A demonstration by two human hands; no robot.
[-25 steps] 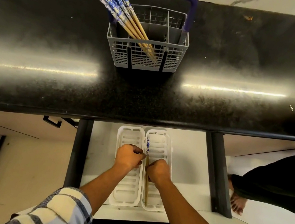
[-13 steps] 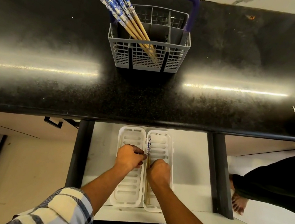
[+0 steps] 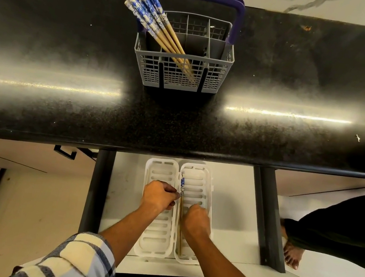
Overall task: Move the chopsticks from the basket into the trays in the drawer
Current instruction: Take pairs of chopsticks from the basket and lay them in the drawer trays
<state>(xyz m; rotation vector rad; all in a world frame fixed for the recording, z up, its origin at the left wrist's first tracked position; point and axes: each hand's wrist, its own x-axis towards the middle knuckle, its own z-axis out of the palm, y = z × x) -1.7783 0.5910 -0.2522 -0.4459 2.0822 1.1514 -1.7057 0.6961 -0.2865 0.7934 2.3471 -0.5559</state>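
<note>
Head view: chopsticks (image 3: 181, 195) lying lengthwise along the left wall of the right tray (image 3: 207, 191), blue-patterned end pointing toward the counter, plain end toward the drawer (image 3: 230, 219) front. Left hand (image 3: 159, 195) curled, pinching them near the patterned end; right hand (image 3: 195, 221) curled over the shaft, grip hidden. Left tray (image 3: 159, 168) alongside. More chopsticks (image 3: 149, 15) leaning left in the grey basket (image 3: 216, 76) at the back edge of the black countertop (image 3: 45, 55), pale marbled wall behind.

Chopsticks in basket (image 3: 148, 17): bundle, wooden, blue-and-white tops, leaning far-left | basket (image 3: 182, 75): grey grid, purple handle, far on counter | trays (image 3: 156, 230): two, white, slotted, side by side in open drawer (image 3: 230, 219) | chopsticks in right tray (image 3: 181, 201): along left wall.
</note>
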